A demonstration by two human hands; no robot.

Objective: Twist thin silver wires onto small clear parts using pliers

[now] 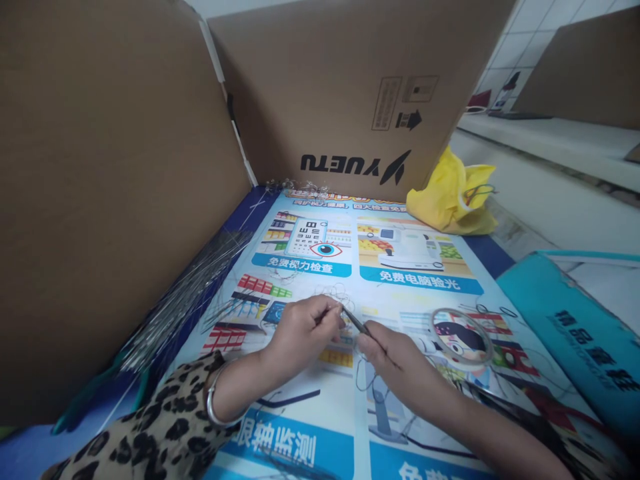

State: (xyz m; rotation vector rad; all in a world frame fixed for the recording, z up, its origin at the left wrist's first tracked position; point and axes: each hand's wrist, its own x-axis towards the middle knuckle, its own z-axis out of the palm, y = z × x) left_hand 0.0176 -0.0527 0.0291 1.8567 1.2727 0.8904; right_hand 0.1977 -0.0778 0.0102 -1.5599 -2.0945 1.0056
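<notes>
Over the middle of a printed poster [295, 300], my two hands are close together. My left hand [307, 330] has its fingers pinched, with thin wire at the fingertips too small to make out clearly. In my right hand [383, 347] is a slim dark tool [354, 319], its tip at my left fingertips. Fine curled wire [333, 291] lies just beyond my left hand. To the right of my right hand, a clear ring-shaped roll [489, 347] rests on the poster.
Cardboard panels [300, 87] stand at the back and left. A bundle of thin metal wires [175, 303] lies at the left. A yellow bag [440, 197] sits at the back right, a teal box [560, 333] at the right. Loose wire loops lie near the roll.
</notes>
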